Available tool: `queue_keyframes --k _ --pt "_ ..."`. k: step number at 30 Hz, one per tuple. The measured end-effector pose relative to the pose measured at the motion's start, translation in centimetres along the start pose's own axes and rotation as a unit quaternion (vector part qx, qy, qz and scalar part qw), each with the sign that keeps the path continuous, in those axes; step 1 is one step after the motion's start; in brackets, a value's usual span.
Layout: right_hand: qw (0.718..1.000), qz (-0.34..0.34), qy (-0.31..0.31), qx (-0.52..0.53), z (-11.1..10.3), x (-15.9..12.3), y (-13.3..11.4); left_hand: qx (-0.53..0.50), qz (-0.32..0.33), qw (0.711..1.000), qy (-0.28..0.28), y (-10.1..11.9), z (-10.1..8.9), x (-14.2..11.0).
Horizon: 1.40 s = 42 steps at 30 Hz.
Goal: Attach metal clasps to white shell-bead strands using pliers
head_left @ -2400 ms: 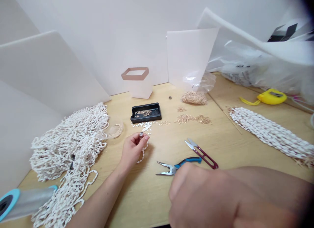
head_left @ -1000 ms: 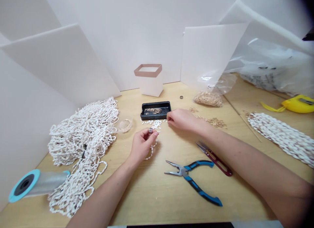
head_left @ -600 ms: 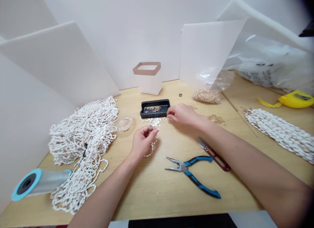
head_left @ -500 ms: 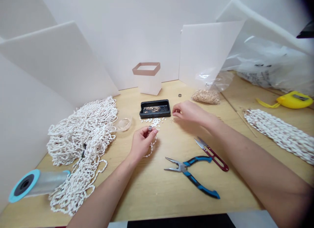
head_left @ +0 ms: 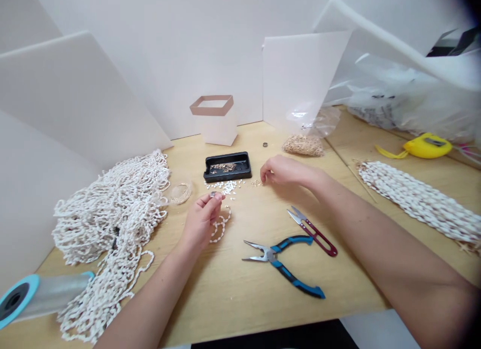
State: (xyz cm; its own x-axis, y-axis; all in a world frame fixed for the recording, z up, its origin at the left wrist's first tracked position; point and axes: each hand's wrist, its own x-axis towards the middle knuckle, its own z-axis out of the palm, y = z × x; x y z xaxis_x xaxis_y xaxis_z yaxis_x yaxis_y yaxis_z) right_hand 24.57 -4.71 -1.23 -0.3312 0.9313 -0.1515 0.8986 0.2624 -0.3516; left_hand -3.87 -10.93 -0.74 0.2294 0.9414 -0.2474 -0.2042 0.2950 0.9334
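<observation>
My left hand (head_left: pixel 201 218) is closed, thumb against index finger, on a beaded strand (head_left: pixel 224 223) of white beads that curls down to the table beside it. A ring-like metal band (head_left: pixel 213 194) sits at its index finger. My right hand (head_left: pixel 287 169) has its fingers bent down and drawn together at the tabletop, beside a small scatter of gold beads (head_left: pixel 256 183); whatever is between its fingertips is too small to make out. Loose white beads (head_left: pixel 228 187) lie between the hands. Just behind them is a black tray (head_left: pixel 227 178) holding small gold-coloured beads.
Pliers (head_left: pixel 271 255) and red thread snips (head_left: pixel 317 235) lie in front of my right forearm. At left are a heap of white strands (head_left: pixel 108 209) and a film roll (head_left: pixel 62 291). A paper box (head_left: pixel 220 129), bagged beads (head_left: pixel 303 145), woven strap (head_left: pixel 417 196) and yellow tape measure (head_left: pixel 428 146) stand farther off.
The view has turned slightly right. My right fingertips have curled down to the table by the gold beads. My left hand has drawn back a little, showing more of the strand.
</observation>
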Motion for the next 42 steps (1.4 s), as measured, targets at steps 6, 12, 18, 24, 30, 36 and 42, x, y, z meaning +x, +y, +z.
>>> queue_keyframes --k 6,12,18,24,30,36,42 --pt "1.000 0.001 -0.012 0.005 -0.2 -0.2 -0.1 0.028 0.012 0.999 0.012 0.0 0.2 -0.3" --pt "1.000 -0.006 0.013 0.000 -0.3 0.0 -0.5 0.047 0.017 0.999 0.017 -0.1 0.3 -0.3" --pt "0.999 -0.005 0.032 -0.015 -0.6 0.0 -0.7 0.017 -0.006 1.000 0.001 -0.1 0.3 -0.2" --pt "0.997 0.036 0.051 -0.039 -2.9 -1.1 0.0 0.002 -0.012 1.000 -0.001 -0.1 0.2 -0.2" --pt "0.997 0.053 0.027 -0.047 -2.9 -1.2 -0.4 0.002 -0.012 1.000 -0.003 0.1 0.6 -0.4" --pt "0.998 0.046 0.015 -0.048 -2.7 -1.0 -0.7 0.013 0.000 1.000 0.012 0.3 0.6 -0.4" --pt "0.997 0.060 0.024 -0.052 -2.4 -1.0 -0.9 0.051 0.032 0.998 0.026 0.0 0.5 -0.6"
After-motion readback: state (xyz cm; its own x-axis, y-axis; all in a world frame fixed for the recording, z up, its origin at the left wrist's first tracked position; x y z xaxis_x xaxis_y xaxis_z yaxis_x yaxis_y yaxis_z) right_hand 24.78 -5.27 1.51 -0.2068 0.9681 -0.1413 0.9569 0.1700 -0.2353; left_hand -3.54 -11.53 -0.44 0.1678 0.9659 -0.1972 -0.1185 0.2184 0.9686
